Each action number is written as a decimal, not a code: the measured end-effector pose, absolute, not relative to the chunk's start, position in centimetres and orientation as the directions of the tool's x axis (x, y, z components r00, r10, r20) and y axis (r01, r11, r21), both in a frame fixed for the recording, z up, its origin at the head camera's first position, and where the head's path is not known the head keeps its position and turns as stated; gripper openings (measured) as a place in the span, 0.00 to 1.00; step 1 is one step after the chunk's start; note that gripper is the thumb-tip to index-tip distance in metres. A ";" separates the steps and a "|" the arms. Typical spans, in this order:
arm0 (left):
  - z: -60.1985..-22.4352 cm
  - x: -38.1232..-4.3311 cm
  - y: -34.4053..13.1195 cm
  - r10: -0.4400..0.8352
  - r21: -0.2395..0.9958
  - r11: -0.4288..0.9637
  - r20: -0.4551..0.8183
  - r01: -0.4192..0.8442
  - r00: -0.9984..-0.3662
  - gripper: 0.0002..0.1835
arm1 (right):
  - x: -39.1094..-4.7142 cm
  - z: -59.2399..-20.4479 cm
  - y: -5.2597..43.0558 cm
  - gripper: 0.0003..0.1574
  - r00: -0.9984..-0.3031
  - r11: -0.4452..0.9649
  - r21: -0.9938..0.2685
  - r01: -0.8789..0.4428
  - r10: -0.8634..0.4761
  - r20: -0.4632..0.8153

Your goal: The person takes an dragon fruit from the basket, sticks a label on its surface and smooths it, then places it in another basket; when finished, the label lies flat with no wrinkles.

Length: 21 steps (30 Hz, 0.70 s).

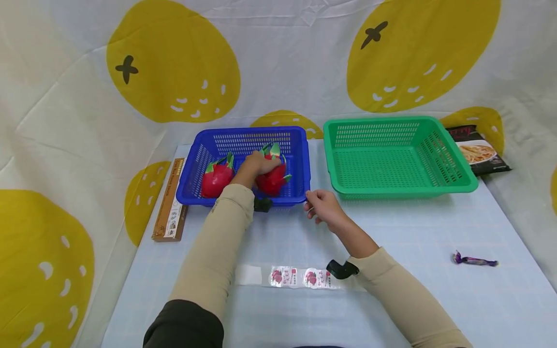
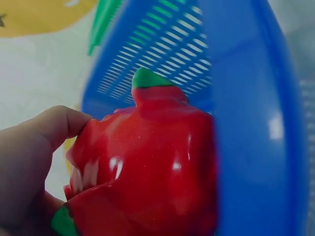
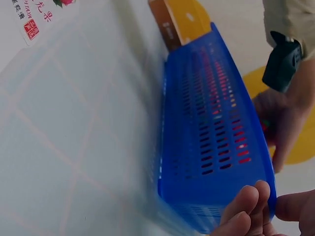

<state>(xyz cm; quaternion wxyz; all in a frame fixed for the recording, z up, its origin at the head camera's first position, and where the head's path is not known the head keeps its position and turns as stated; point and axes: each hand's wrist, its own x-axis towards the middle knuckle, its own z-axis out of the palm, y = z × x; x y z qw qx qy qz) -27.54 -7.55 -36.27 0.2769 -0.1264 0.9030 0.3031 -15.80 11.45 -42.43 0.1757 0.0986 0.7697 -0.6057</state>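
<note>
In the head view, my left hand [image 1: 259, 165] reaches into the blue basket [image 1: 243, 199] and grips the right one of two red dragon fruits [image 1: 271, 183] from above. The left wrist view has my thumb [image 2: 61, 123] against the glossy side of that fruit [image 2: 147, 157]; the other fingers are mostly hidden. The other dragon fruit [image 1: 216, 180], with green leaf tips, lies at the basket's left. My right hand [image 1: 326, 209] pinches the front right corner of the basket's rim, thumb on one side and curled fingers [image 3: 241, 206] on the other.
A green basket [image 1: 374, 166] stands at the right, with a black food packet [image 1: 478, 150] beside it. A long brown box [image 1: 168, 203] lies left of the blue basket. Nearer me is a strip of stickers [image 1: 283, 277]; a purple-wrapped stick [image 1: 474, 260] lies on the right.
</note>
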 end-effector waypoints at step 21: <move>-27.8 -14.2 -7.2 0.429 0.414 0.834 -0.076 0.363 -0.900 0.48 | -5.3 -43.9 18.6 0.09 -0.896 0.768 -0.592 -0.244 -0.412 -0.165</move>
